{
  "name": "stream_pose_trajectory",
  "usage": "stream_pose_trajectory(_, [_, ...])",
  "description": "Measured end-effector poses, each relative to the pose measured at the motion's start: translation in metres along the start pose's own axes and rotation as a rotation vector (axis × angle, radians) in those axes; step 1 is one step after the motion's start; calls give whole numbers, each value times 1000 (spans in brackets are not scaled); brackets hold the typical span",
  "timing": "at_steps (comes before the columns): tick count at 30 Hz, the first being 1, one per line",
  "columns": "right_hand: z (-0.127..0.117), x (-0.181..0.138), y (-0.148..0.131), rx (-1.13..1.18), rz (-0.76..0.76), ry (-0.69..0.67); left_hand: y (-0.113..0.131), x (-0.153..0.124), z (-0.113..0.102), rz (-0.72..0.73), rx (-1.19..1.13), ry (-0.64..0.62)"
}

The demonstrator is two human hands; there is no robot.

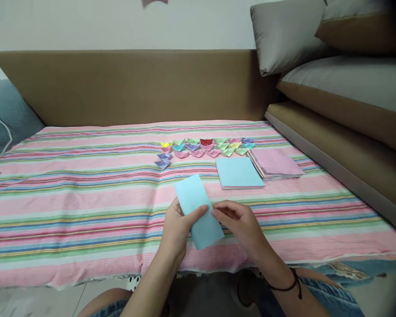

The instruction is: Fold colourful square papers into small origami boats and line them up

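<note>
A light blue sheet of paper (198,198), folded into a long rectangle, is held tilted above the striped cloth. My left hand (180,224) grips it from the left, thumb across its face and the other fingers behind. At its right edge, my right hand (239,218) pinches the paper between thumb and forefinger. Just beyond lies a stack of square paper (240,172) with a light blue sheet on top. Beside that sits another stack (277,163), topped with a pink sheet. Several small folded paper boats (206,147) in many colours stand in rows farther back.
A striped cloth (75,198) covers the flat surface in front of me. Behind it runs a brown backrest (135,88). Grey and brown cushions (350,83) are piled at the right, and a blue cushion (8,114) with a white cable is at the left.
</note>
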State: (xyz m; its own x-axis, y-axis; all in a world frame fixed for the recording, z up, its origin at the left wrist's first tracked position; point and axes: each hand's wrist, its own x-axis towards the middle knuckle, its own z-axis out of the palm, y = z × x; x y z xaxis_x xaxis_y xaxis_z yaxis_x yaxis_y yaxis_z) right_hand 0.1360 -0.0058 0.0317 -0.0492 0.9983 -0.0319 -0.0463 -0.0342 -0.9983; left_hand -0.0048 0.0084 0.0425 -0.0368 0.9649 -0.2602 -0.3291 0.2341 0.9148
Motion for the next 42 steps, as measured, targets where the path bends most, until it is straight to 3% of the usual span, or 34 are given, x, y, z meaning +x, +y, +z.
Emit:
stream_pose_trajectory(11, [-2,5,4,204,76,-68,3,-3,-9,-46,152,-100])
stream_pose_trajectory(20, [-2,8,7,145,49,-14,-1,-1,-14,82,297,-100])
stream_pose_trajectory(28, [0,7,6,189,71,23,2,0,-14,46,161,-126])
stream_pose_trajectory(42, [0,8,4,151,45,73,-1,0,-16,35,205,-131])
